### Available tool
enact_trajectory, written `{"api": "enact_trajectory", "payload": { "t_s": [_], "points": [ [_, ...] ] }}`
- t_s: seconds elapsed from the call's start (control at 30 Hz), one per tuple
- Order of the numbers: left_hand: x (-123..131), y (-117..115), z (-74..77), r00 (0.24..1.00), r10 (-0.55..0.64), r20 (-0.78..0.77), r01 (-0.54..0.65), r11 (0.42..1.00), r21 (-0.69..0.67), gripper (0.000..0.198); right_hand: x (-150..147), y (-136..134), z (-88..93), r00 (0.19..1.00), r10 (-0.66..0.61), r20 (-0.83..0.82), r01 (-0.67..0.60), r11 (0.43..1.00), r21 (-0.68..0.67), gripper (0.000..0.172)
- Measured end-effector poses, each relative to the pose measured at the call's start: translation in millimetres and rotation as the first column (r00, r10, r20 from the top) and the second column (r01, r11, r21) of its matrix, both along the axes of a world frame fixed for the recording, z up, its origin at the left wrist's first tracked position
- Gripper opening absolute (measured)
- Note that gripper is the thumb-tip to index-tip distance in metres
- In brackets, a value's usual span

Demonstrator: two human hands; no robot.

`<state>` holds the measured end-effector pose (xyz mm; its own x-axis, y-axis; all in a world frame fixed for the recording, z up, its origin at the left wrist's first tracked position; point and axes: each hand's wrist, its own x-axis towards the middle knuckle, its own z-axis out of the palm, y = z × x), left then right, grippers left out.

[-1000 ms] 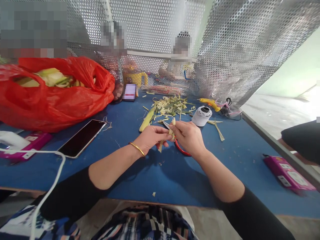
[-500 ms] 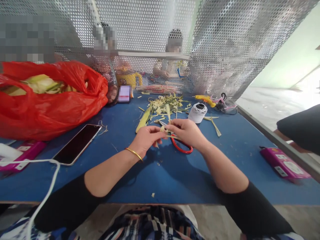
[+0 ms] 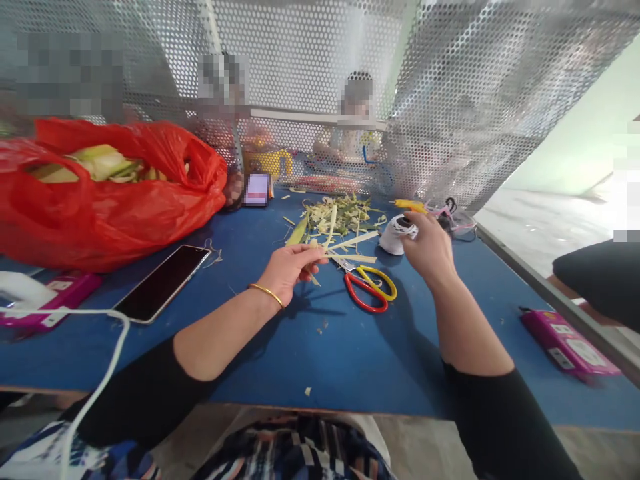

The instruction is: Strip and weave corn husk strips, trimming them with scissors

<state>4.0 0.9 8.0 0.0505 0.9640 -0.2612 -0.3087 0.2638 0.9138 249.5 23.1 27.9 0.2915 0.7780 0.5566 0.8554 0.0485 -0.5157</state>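
Pale corn husk strips [image 3: 357, 241] are pinched between the thumb and fingers of my left hand [image 3: 287, 267], their ends fanning out to the right. My right hand [image 3: 430, 245] curls over the top and right side of a white thread spool [image 3: 393, 239] with a dark core, fingertips on it; part of the spool is hidden. On the table between the hands lie scissors [image 3: 367, 288], one handle loop red and the other yellow. Behind them spreads a heap of husk scraps [image 3: 345, 212]. A greenish husk piece [image 3: 299, 231] lies left of the heap.
A red plastic bag [image 3: 165, 207] of husks stands at left, with a phone [image 3: 163, 283] before it. Purple packs [image 3: 567, 343] lie at both sides. A yellow tool [image 3: 407, 204] rests at back right. Other people sit behind the perforated screen [image 3: 300, 60]; a person's knee is at right.
My right hand has left the husk strips and moved right to the thread spool. The strips now fan out from my left hand, and the scissors show more fully.
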Motion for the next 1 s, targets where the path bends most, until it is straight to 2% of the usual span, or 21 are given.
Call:
{"api": "enact_trajectory", "payload": {
  "t_s": [0.03,0.1,0.17,0.23,0.27,0.33,0.47,0.57,0.67,0.77,0.9,0.93,1.0],
  "points": [
    [0.0,0.1,0.3,1.0,0.003,0.006,-0.003,1.0,0.0,0.01,-1.7,-1.6,0.7,0.999,0.024,0.031,-0.023,0.999,-0.029,0.023],
    [0.1,0.2,0.5,1.0,0.011,0.02,-0.011,1.0,0.002,0.01,-5.3,-4.4,1.9,0.995,0.1,-0.008,-0.1,0.977,-0.191,0.021],
    [0.2,0.4,0.6,0.999,0.016,0.037,-0.016,1.0,-0.001,0.011,-8.8,-5.8,2.2,0.967,0.201,-0.154,-0.244,0.902,-0.357,0.018],
    [0.3,0.5,0.8,0.998,0.016,0.059,-0.016,1.0,-0.013,0.011,-13.4,-5.9,1.0,0.896,0.305,-0.323,-0.419,0.821,-0.387,0.014],
    [0.4,0.4,0.8,0.998,0.015,0.067,-0.014,1.0,-0.019,0.011,-16.4,-5.8,-0.1,0.854,0.34,-0.394,-0.483,0.799,-0.358,0.014],
    [0.8,-0.2,0.4,0.997,0.009,0.078,-0.008,1.0,-0.024,0.012,-24.0,-5.8,-3.4,0.777,0.359,-0.517,-0.547,0.791,-0.273,0.018],
    [2.5,-3.1,-2.5,0.997,-0.037,0.065,0.038,0.999,-0.015,0.014,-42.9,-9.1,-10.8,0.578,0.353,-0.736,-0.603,0.792,-0.093,0.032],
    [3.7,-4.9,-5.5,0.996,-0.087,0.03,0.087,0.996,-0.014,0.014,-55.4,-14.5,-12.6,0.456,0.41,-0.79,-0.604,0.795,0.063,0.037],
    [4.4,-4.6,-7.8,0.994,-0.109,-0.019,0.109,0.994,-0.027,0.014,-63.2,-20.8,-9.7,0.434,0.506,-0.745,-0.611,0.773,0.169,0.035],
    [4.8,-3.2,-9.5,0.988,-0.128,-0.081,0.126,0.992,-0.028,0.012,-65.1,-26.1,-4.2,0.402,0.542,-0.738,-0.66,0.73,0.176,0.033],
    [5.2,-3.1,-10.6,0.975,-0.153,-0.162,0.157,0.988,0.01,0.011,-61.1,-30.1,2.5,0.367,0.489,-0.792,-0.765,0.643,0.042,0.033],
    [5.3,-3.3,-10.4,0.973,-0.152,-0.175,0.158,0.987,0.019,0.011,-60.1,-30.5,3.1,0.381,0.475,-0.793,-0.779,0.627,0.002,0.032],
    [5.2,-3.7,-9.9,0.973,-0.14,-0.184,0.149,0.988,0.036,0.011,-59.5,-31.0,2.5,0.444,0.455,-0.772,-0.771,0.633,-0.07,0.029]
  ]
}}
